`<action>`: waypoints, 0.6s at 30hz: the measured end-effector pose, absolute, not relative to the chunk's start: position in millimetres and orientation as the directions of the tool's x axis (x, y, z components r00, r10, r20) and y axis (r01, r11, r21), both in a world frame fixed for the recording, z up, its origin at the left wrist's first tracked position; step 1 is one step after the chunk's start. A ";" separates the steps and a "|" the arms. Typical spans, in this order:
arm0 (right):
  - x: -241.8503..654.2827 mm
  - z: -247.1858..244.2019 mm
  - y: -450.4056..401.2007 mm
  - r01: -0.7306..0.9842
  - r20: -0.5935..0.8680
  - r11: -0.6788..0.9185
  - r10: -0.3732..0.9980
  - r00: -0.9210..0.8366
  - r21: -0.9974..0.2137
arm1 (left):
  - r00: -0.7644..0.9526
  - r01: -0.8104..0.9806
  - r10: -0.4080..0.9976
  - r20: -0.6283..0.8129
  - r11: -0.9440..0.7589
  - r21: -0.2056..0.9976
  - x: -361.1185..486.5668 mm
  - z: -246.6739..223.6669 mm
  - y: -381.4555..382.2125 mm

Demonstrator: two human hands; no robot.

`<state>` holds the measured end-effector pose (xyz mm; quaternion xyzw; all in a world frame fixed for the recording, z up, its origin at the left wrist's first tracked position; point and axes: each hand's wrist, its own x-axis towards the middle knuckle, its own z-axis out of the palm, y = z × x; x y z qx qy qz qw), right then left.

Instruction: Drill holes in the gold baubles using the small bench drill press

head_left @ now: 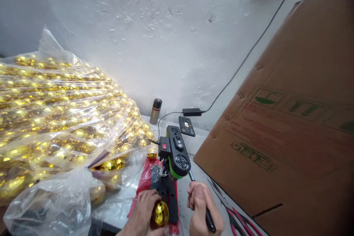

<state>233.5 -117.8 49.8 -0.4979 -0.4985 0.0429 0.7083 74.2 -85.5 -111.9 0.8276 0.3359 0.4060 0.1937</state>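
My left hand [143, 212] is closed around a shiny gold ball ornament [160, 214], low in the view. It sits at the near end of a black slotted base plate [167, 195]. Just right of it, my right hand [203, 210] grips the black handle [210, 221] of a metal rod. The rod's far end meets the side of a black and green machine [178, 151]; whether it is fixed there I cannot tell. A small black box with a red switch [164, 146] is on the machine's left side.
A large clear plastic bag [63, 110] full of gold balls fills the left. A cardboard box [290, 125] stands at right, with red and black cables [240, 221] below. A dark phone [187, 126], a power adapter [192, 112] and a gold-black cylinder [156, 111] are near the wall.
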 end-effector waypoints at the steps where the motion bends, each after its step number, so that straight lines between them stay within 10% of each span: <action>1: 232.3 46.5 -118.3 0.440 0.671 0.507 0.551 0.495 -0.741 | 0.441 0.414 0.681 0.585 -0.732 0.541 67.1 -109.7 -82.5; 10: 230.3 35.4 -118.7 0.435 0.686 0.530 0.541 0.487 -0.728 | 0.059 0.948 0.886 0.459 -0.194 0.253 22.6 -23.3 15.6; 18: 223.1 40.4 -115.9 0.444 0.702 0.548 0.491 0.516 -0.709 | 0.198 0.859 0.823 0.532 -0.407 0.311 21.5 -37.8 22.3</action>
